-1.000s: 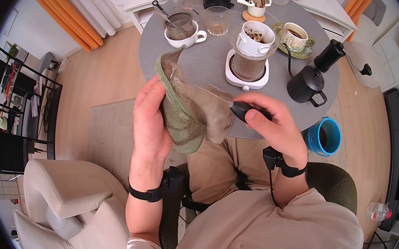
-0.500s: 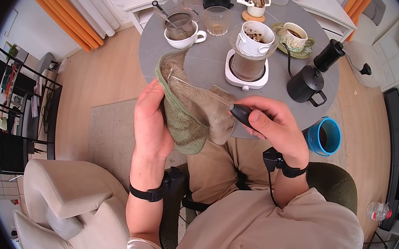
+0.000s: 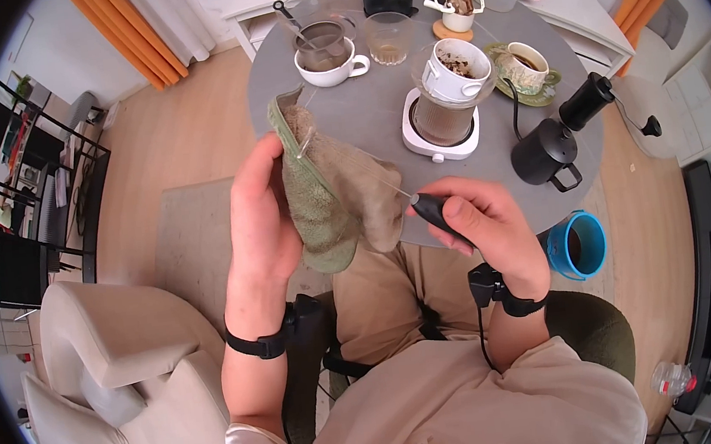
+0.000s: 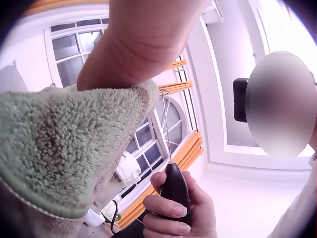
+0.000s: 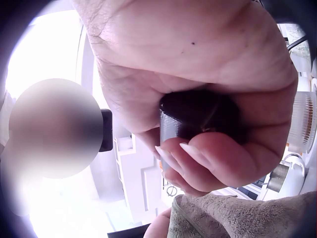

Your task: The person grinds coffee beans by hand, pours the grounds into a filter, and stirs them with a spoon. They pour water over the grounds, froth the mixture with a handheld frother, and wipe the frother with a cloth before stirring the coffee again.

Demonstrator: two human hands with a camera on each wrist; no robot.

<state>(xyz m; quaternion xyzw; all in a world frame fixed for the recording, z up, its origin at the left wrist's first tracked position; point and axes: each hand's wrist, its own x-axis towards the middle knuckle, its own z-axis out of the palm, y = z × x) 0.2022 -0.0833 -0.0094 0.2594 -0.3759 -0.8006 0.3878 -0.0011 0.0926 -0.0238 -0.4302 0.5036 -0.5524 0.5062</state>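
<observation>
My left hand (image 3: 260,206) holds a green and brown cloth (image 3: 320,217) that hangs down over the table's near edge; its fingers are mostly hidden by the cloth. My right hand (image 3: 485,217) grips the black handle (image 3: 439,213) of a small tool with a thin metal shaft. That shaft reaches left across the cloth, its tip near the cloth's upper part. In the left wrist view the shaft (image 4: 167,124) rises from the black handle (image 4: 176,191), beside the fuzzy cloth (image 4: 64,144). The right wrist view shows fingers (image 5: 218,158) curled round the handle.
On the grey round table (image 3: 362,117) stand a white cup (image 3: 331,73), a glass (image 3: 389,41), a glass vessel on a white base (image 3: 443,143), a patterned cup (image 3: 523,64) and a black pitcher (image 3: 543,153). A blue bucket (image 3: 596,242) stands on the floor at right.
The cloth and my left hand have shifted slightly left, and the cloth's folds have changed shape. My right hand still grips the handle, nearly in the same place.
</observation>
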